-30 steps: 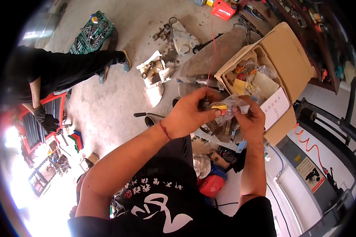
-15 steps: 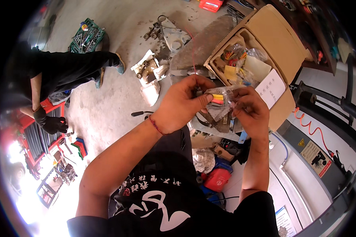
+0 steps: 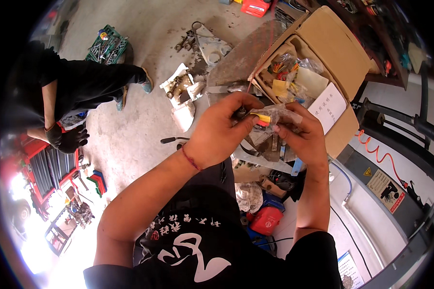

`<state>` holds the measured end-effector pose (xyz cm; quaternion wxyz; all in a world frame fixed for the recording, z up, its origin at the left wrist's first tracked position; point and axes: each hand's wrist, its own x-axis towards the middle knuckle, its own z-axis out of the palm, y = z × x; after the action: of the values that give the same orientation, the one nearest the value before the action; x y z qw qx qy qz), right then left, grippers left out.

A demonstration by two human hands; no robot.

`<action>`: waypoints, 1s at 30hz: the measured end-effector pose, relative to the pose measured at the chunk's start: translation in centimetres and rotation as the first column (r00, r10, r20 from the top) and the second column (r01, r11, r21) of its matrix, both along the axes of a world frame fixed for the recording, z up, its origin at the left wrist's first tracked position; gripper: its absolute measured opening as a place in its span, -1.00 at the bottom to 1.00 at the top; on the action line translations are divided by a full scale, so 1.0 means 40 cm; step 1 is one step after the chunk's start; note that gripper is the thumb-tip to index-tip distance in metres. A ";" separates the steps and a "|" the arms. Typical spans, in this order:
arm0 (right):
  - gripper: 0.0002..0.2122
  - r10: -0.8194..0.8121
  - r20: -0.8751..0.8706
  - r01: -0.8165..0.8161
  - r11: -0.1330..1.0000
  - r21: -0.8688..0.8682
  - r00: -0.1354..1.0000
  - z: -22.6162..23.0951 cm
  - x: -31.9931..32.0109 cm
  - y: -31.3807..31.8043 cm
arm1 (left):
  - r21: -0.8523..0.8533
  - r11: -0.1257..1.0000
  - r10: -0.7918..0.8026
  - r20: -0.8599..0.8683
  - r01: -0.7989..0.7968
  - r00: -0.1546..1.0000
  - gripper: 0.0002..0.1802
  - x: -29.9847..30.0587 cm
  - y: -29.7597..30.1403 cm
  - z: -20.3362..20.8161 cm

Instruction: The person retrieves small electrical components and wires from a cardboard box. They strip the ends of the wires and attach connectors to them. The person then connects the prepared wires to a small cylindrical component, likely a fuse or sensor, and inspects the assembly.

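Note:
Both my hands are closed on a small clear plastic bag (image 3: 278, 112) with yellow and red pieces (image 3: 262, 117) showing inside. My left hand (image 3: 221, 129) pinches its left end between thumb and fingers. On the other end, the thumb and fingers of my right hand (image 3: 305, 138) grip the crinkled plastic. Just beyond them stands an open cardboard box (image 3: 340, 36), with bagged coloured parts (image 3: 287, 79) in its moulded tray. A white printed card (image 3: 327, 110) lies on the box's right edge. Metal parts lie under the bag, partly hidden by my hands.
At the left stands another person in dark clothes (image 3: 96, 77), wearing a black glove (image 3: 71, 139). A green socket case (image 3: 107, 48), a red tool cabinet (image 3: 46, 166) and metal parts on white packing (image 3: 182, 91) are around. A grey machine post (image 3: 395, 188) rises at right.
The plastic bag has tilted and bunched up between my hands, and my right fingers have shifted on it. The other person's gloved hand has moved and spread its fingers.

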<state>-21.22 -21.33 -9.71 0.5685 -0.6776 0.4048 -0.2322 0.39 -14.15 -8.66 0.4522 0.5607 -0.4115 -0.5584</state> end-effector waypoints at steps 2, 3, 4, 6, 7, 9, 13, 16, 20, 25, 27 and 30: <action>-0.77 0.057 -0.046 -0.056 0.998 0.029 0.997 0.010 -0.003 -0.007 | 0.013 1.000 0.017 -0.006 -0.017 1.000 -0.75 -0.004 0.003 -0.001; -0.77 0.063 -0.050 -0.062 0.998 0.022 0.997 0.012 -0.001 -0.007 | 0.021 0.999 0.026 -0.008 -0.025 1.000 -0.75 -0.006 0.004 -0.001; -0.77 0.070 -0.053 -0.069 0.997 0.014 0.996 0.013 0.001 -0.007 | 0.015 0.999 0.039 -0.005 -0.039 0.999 -0.76 -0.007 0.005 -0.001; -0.77 0.072 -0.063 -0.074 0.997 -0.020 0.995 0.011 0.005 -0.005 | 0.004 0.998 0.064 0.001 -0.064 0.998 -0.78 -0.011 0.004 0.001; -0.76 0.068 -0.069 -0.071 0.996 -0.047 0.995 0.005 0.009 -0.003 | -0.005 0.997 0.080 -0.001 -0.080 0.997 -0.78 -0.013 0.004 0.001; -0.76 0.058 -0.079 -0.064 0.994 -0.088 0.995 -0.003 0.016 -0.001 | -0.022 0.993 0.113 -0.006 -0.113 0.994 -0.80 -0.017 0.006 0.001; -0.77 0.011 -0.064 -0.024 0.980 -0.198 0.998 -0.011 0.025 0.004 | 0.024 0.989 0.144 0.024 -0.144 0.989 -0.79 -0.022 0.003 -0.001; -0.81 -0.036 -0.030 0.027 0.963 -0.268 0.999 0.000 0.037 0.011 | 0.065 0.991 0.119 0.024 -0.120 0.993 -0.78 -0.013 -0.005 0.006; -0.83 -0.084 0.092 0.090 0.994 -0.060 0.992 -0.019 0.025 0.017 | 0.082 0.991 0.101 0.019 -0.103 0.995 -0.76 -0.004 -0.011 0.009; -0.76 -0.104 0.100 0.087 0.984 0.154 0.990 -0.031 0.016 0.013 | 0.036 0.987 0.157 0.029 -0.158 0.987 -0.82 -0.014 -0.017 0.012; -0.72 -0.167 0.111 0.122 0.935 0.332 0.980 -0.021 0.022 0.012 | 0.001 0.985 0.171 0.019 -0.172 0.985 -0.82 -0.021 -0.020 0.010; -0.70 -0.155 0.131 0.099 0.928 0.359 0.979 -0.018 0.018 0.004 | -0.033 0.987 0.160 0.043 -0.159 0.986 -0.82 -0.021 -0.026 0.009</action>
<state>-20.52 -21.16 -10.42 0.6939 -0.5172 0.4368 -0.2454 -0.46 -15.19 -8.30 0.4942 0.5975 -0.3838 -0.5014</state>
